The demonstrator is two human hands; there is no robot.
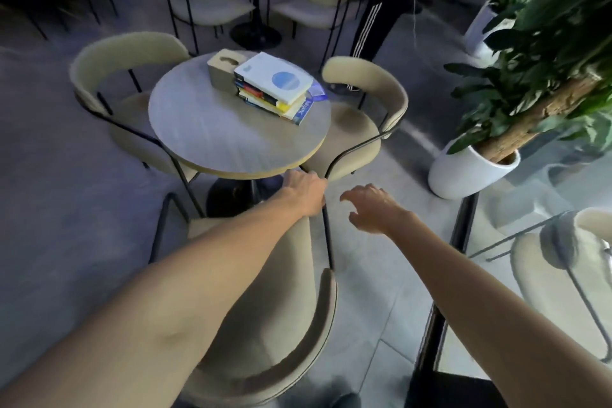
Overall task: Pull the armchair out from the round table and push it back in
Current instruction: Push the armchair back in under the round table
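Note:
The round grey table (212, 129) carries a stack of books. The near beige armchair (281, 305) stands below me, its seat facing the table. My left hand (304, 190) is closed on the top of its black metal right arm rail (328, 238), just under the table's edge. That spot touches the curved frame of the right armchair (357, 122), so which frame the fingers wrap is hard to tell. My right hand (374, 209) hovers over the floor to the right of the rail, fingers spread, holding nothing.
A third armchair (126, 76) sits at the table's left. A cardboard box (222, 68) stands beside the books (275, 86). A white planter (470, 172) with a tree is at the right, a glass partition with a black frame (440, 305) beside me. A person (374, 26) stands beyond the table.

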